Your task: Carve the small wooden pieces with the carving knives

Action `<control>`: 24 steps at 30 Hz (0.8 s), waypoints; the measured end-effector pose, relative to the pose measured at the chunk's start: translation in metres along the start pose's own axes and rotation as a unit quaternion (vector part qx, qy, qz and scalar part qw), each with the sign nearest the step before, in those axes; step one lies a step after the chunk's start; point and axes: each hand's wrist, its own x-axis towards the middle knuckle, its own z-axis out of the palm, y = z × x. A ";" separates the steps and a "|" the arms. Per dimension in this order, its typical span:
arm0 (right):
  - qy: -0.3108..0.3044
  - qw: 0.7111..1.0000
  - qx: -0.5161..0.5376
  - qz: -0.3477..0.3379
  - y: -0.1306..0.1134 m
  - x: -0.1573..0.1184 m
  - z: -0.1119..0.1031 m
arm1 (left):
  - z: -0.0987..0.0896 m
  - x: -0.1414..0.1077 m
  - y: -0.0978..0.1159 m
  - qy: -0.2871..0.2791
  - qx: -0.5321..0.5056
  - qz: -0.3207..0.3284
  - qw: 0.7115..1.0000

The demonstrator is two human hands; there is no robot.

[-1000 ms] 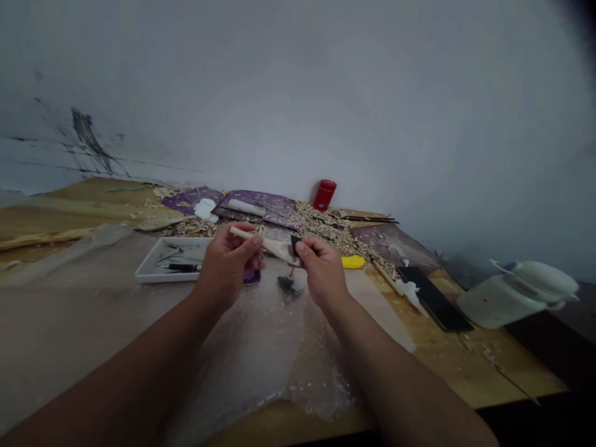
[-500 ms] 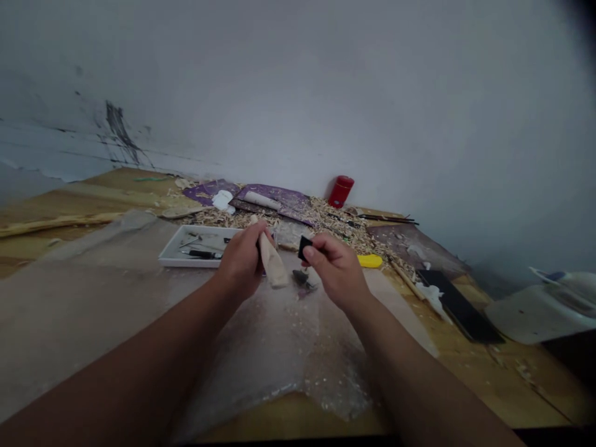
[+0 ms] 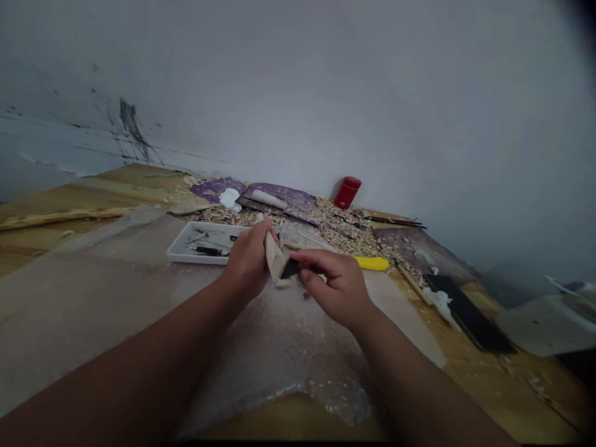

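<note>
My left hand [image 3: 248, 256] is wrapped round a pale carved wooden piece [image 3: 275, 259], whose wider end points down toward me. Between the thumb and fingers of my right hand [image 3: 336, 282] is a small dark flat piece [image 3: 289, 268], which looks like sandpaper. Its edge touches or nearly touches the wood's right side, near the wide end. Both hands are above a translucent plastic sheet [image 3: 233, 347] laid over the wooden table.
A white tray [image 3: 174, 251] with small tools lies left of my hands. Beyond are wood shavings [image 3: 344, 233], purple sheets [image 3: 291, 195] and a red can [image 3: 347, 192]. To the right are a yellow handle [image 3: 374, 264], a black slab [image 3: 470, 313] and a whitish container [image 3: 549, 323].
My right hand has moved left and slightly down, bringing the dark piece to the wood. The dark piece is now tilted. The whole view has shifted slightly.
</note>
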 end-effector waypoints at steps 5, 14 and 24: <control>0.039 0.996 0.056 0.061 0.000 -0.002 0.003 | 0.001 -0.003 0.003 -0.007 0.049 0.031 0.998; 0.112 0.955 0.227 0.156 0.001 0.004 0.017 | 0.004 -0.016 0.011 0.027 0.166 0.110 0.980; 0.076 0.980 0.119 0.140 -0.006 -0.001 0.013 | 0.005 -0.017 0.012 0.063 0.102 0.121 0.985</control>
